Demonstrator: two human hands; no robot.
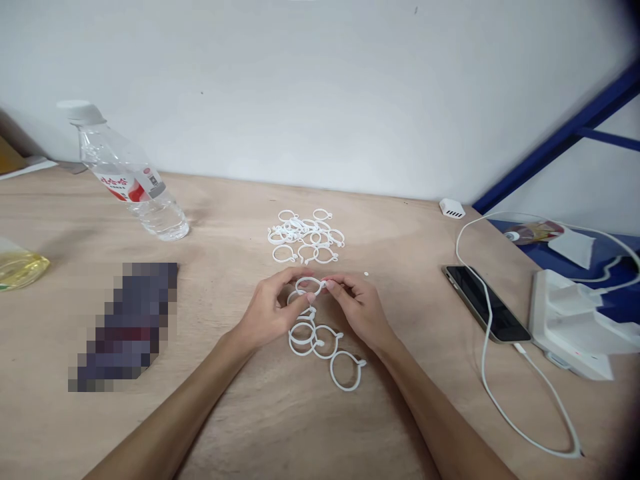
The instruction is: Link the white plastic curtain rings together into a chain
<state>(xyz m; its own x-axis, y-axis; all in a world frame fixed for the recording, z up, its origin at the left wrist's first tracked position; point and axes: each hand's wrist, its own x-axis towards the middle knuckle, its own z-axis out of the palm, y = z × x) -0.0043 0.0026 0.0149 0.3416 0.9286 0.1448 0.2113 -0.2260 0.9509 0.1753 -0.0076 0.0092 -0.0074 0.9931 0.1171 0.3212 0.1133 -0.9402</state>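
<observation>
Between my two hands, just above the table, is a white plastic curtain ring [310, 278] with a small eyelet. My left hand [270, 307] is closed on the ring's left side, thumb in front. At the eyelet on its right, the fingertips of my right hand [357, 307] pinch together. Several similar rings lie nearer me, partly overlapping, with one single ring [360, 377] at the front right; my left hand partly covers another. Beyond my hands is a loose pile of white rings [300, 235]. A tiny white piece [367, 273] lies by my right hand.
A clear water bottle [133, 177] stands at the back left. Nearer lie a dark pixelated item [125, 320] and a yellowish clear package [23, 263]. On the right are a phone [485, 303] with a looping white cable, a white power strip [570, 333] and a small white box [452, 209].
</observation>
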